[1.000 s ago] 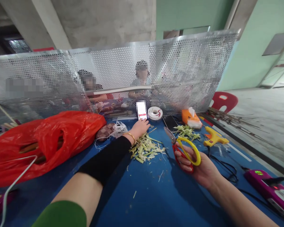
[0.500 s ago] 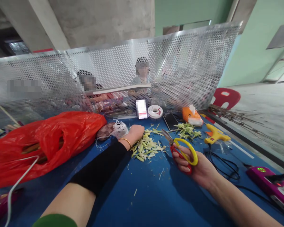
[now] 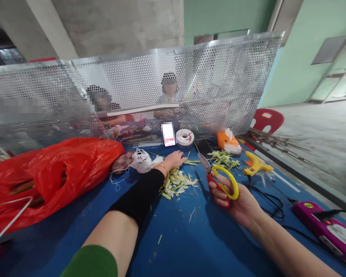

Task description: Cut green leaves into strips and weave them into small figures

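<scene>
Head view: the right hand [image 3: 242, 204] is wrapped around the scissors [image 3: 209, 169] at three o'clock from the plant clippings [image 3: 177, 185], tips toward eleven, perhaps sparing the left hand [image 3: 174, 160] at twelve; whether that one grips anything, I cannot tell.

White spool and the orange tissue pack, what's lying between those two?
A dark phone lies between the white spool and the orange tissue pack, as the head view shows.

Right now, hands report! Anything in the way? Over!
Right-hand fingers round red-and-yellow scissors. Left-hand fingers by far edge of green cuttings, touch unclear. Possible snag: black phone just beyond the scissors.
</scene>
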Available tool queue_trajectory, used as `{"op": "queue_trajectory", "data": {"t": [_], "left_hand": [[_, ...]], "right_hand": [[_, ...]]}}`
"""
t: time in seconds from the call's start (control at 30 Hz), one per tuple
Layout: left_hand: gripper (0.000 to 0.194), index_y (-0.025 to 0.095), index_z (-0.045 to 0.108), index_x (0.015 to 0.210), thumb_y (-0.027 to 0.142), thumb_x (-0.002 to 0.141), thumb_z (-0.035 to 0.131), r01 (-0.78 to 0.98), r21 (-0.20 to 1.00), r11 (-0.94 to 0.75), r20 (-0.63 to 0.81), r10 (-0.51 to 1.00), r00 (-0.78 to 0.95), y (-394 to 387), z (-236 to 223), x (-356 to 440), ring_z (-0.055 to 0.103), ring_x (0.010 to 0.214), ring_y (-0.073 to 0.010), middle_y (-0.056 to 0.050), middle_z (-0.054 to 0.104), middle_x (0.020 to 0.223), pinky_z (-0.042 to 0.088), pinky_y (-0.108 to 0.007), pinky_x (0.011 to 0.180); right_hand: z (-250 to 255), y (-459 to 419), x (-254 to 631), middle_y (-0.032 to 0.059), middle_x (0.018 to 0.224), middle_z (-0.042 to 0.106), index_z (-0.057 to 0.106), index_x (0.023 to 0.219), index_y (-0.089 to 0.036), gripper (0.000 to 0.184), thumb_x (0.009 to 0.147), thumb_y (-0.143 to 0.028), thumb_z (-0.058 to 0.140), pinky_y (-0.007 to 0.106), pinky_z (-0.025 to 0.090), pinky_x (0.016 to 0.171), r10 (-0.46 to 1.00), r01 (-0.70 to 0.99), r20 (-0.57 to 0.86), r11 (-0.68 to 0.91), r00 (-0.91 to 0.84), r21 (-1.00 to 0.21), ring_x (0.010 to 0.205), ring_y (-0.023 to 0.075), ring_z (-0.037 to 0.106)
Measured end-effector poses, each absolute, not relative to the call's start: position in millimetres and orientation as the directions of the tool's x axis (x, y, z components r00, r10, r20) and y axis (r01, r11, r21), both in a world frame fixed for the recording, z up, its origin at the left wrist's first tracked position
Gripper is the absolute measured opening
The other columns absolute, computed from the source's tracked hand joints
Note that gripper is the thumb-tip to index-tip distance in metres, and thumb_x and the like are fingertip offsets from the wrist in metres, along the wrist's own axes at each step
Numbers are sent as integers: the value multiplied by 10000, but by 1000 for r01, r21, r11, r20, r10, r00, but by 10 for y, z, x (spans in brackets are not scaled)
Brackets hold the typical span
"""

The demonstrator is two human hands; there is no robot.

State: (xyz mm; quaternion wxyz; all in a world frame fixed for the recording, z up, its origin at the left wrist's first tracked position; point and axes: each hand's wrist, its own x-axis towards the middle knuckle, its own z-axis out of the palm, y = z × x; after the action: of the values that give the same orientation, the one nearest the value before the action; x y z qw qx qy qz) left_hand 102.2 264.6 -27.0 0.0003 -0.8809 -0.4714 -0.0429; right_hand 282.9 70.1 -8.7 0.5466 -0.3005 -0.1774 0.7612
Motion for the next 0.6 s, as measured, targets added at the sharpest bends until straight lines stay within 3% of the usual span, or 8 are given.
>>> {"op": "queue_trajectory", "data": {"t": [0.07, 0.13, 0.23, 0.33, 0.43, 0.6], "left_hand": [[359, 156, 567, 1191, 395, 928, 509, 814, 58, -578, 91, 815, 572, 2467, -341, 1040, 579, 1088, -236, -104, 583, 1231, 473, -456, 922], [372, 187, 613, 1120, 444, 960, 395, 806, 66, -588, 96, 808, 581, 2243, -374, 1013, 564, 1121, -217, -84, 624, 1185, 444, -362, 962], [411, 205, 590, 1172, 463, 962, 349, 848, 58, -527, 127, 846, 517, 2012, -320, 895, 516, 1195, -228, -94, 593, 1262, 378, -341, 1020], [498, 123, 530, 1250, 465, 961, 312, 933, 43, -357, 180, 921, 344, 2075, -183, 725, 372, 1324, -321, -189, 462, 1400, 275, -455, 1081], [600, 37, 574, 1172, 533, 930, 338, 986, 55, -158, 136, 979, 149, 2308, -93, 594, 433, 1254, -406, -289, 526, 1285, 327, -544, 1000], [553, 142, 597, 1168, 592, 892, 432, 982, 93, -162, 12, 987, 162, 2347, -186, 635, 572, 1127, -270, -142, 620, 1213, 408, -476, 966]], "right_hand": [[-82, 698, 2841, -20, 650, 526, 579, 868, -169, 134, 778, -208, 669, 133, 274, 339, 941, -727, -265, -331, -209, -602, 406, 33, 322], [-89, 687, 2838, -14, 654, 533, 584, 877, -159, 157, 766, -207, 684, 135, 281, 339, 942, -721, -263, -331, -210, -609, 410, 34, 331], [-115, 663, 2800, 2, 669, 547, 593, 887, -143, 166, 769, -208, 690, 138, 291, 339, 938, -713, -256, -343, -231, -611, 421, 36, 346], [-145, 649, 2743, 8, 678, 554, 600, 914, -139, 166, 784, -207, 680, 140, 299, 340, 928, -703, -265, -371, -262, -606, 423, 37, 350], [-162, 650, 2715, 6, 685, 555, 604, 913, -143, 171, 782, -211, 689, 138, 292, 338, 918, -679, -273, -397, -288, -618, 422, 32, 333], [-155, 668, 2763, -12, 679, 546, 593, 853, -165, 205, 730, -236, 741, 137, 297, 343, 934, -658, -238, -357, -268, -662, 426, 31, 326]]}}
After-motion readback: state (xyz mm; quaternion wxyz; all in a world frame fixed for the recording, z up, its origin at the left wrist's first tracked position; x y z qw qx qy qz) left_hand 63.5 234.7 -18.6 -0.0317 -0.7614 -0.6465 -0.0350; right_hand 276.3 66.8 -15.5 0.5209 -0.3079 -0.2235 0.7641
